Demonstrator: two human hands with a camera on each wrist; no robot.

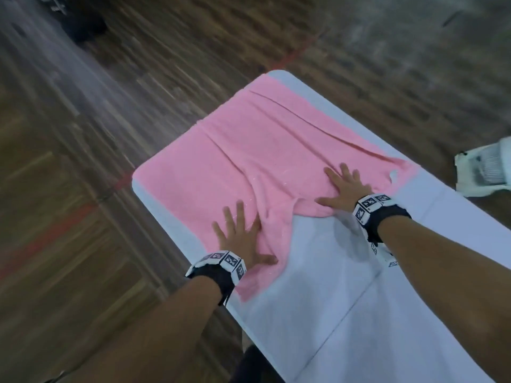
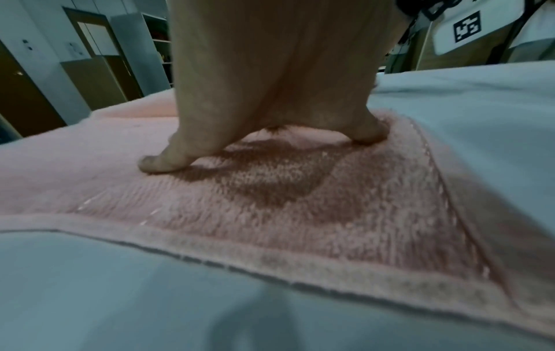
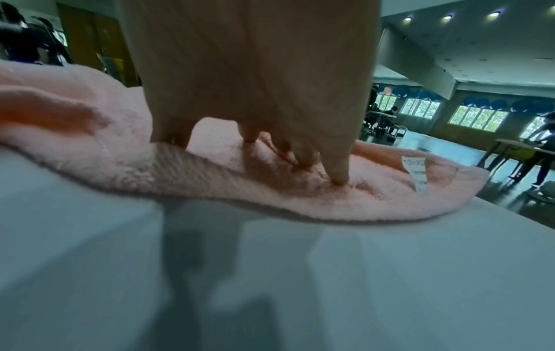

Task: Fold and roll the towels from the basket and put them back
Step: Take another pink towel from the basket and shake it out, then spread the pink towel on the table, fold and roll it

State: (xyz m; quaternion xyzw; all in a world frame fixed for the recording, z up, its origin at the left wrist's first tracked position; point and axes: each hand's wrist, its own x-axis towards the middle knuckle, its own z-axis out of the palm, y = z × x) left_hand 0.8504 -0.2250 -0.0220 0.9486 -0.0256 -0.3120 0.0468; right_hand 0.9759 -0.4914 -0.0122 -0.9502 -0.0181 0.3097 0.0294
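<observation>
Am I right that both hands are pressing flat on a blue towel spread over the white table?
Not quite: the towel is pink, not blue, as the head view shows. The left hand and right hand do press flat on it on the white table.
</observation>
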